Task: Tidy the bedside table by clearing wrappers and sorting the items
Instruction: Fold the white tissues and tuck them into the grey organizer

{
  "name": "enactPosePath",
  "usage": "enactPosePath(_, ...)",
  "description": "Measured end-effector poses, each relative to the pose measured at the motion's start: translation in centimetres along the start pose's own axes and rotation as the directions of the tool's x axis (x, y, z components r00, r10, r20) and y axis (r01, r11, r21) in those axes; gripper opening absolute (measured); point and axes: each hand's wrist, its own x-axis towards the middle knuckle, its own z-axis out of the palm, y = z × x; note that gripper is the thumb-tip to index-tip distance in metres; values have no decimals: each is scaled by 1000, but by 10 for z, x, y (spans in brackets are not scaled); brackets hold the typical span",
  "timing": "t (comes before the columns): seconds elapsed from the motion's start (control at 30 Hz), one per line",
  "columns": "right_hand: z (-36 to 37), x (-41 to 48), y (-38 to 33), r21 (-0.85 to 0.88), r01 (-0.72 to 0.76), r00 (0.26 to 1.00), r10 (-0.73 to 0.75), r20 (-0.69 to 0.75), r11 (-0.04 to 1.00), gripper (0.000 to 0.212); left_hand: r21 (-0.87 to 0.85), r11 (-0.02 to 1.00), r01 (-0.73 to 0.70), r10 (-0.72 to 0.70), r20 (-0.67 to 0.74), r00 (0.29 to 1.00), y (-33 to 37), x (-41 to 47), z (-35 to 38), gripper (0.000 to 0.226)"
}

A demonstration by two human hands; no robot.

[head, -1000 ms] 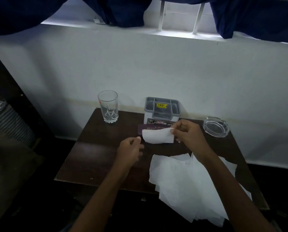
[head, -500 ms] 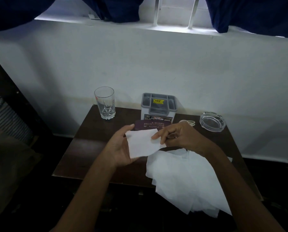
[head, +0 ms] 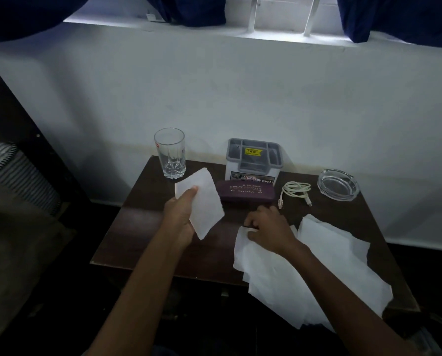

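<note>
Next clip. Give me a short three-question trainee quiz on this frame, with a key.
1. True or false: the left hand holds a white sheet over the table.
2. What lies between the purple case and the ashtray? A spoon; B coiled white cable; C phone.
3. Which hand pinches the paper pile's corner?
Key: 1 true; 2 B; 3 the right hand.

1. Dark brown table [head: 142, 227].
2. Plain white paper sheet [head: 204, 201] and pile of paper sheets [head: 317, 265].
3. Maroon spectacle case [head: 245, 194] with pale lettering.
4. Grey-topped, white-bodied organiser [head: 254, 160] with a yellow sticker [head: 252, 151].
5. Clear glass [head: 170, 155] with a star-cut base, and a clear ashtray [head: 337, 185].
6. Cream-white cable [head: 295, 190].
7. Dark blue curtains [head: 394, 16], and grey-and-white striped fabric [head: 16, 170].
</note>
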Motion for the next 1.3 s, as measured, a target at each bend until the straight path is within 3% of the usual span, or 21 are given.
enactPosePath(0.1,4,2,-2,40,-4,1000,5,-29,999,6,32,999,-25,26,-38,999,-2,6,-1,38)
enactPosePath(0.23,-6,6,2,295,-28,1000,28,3,955,29,65,997,-29,32,-38,999,-2,5,-1,29)
enactPosePath(0.37,-44,-3,-6,680,-2,999,24,-24,733,16,74,997,-38,41,-40,998,-4,6,0,40)
enactPosePath(0.43,-65,-9,-10,765,33,999,-20,-26,643,15,93,995,-42,44,-18,999,-5,4,2,36)
enactPosePath(0.57,-95,-20,-23,830,95,992,-121,-34,550,18,24,1000,-7,4,124,992,-4,-7,5,16)
enactPosePath(0.63,-105,-24,-30,885,125,987,-150,-63,449,21,-37,998,53,-43,234,971,-4,-9,9,34)
enactPosePath(0.67,-107,-25,-34,909,139,985,-146,-88,392,22,-62,994,85,-62,302,951,-3,-11,10,41)
enactPosePath(0.77,-103,-20,-45,949,152,987,12,-162,276,23,-84,989,124,-80,401,913,-3,-15,16,25)
enactPosePath(0.9,-85,-13,-51,910,118,940,249,-231,397,19,-140,982,129,-57,430,901,-6,-20,21,41)
enactPosePath(1.03,-75,-8,-50,885,141,881,352,-317,444,19,-115,980,164,-105,402,910,-7,-29,27,52)
enactPosePath(1.17,-69,-5,-48,868,146,855,381,-352,475,18,-183,958,221,-113,468,876,-7,-23,25,68)
enactPosePath(1.23,-67,-4,-48,860,136,857,378,-351,492,17,-141,968,209,-113,498,860,-9,-24,26,63)
enactPosePath(1.3,-67,-4,-47,852,102,873,365,-325,514,15,-78,983,168,-117,441,890,-14,-24,28,41)
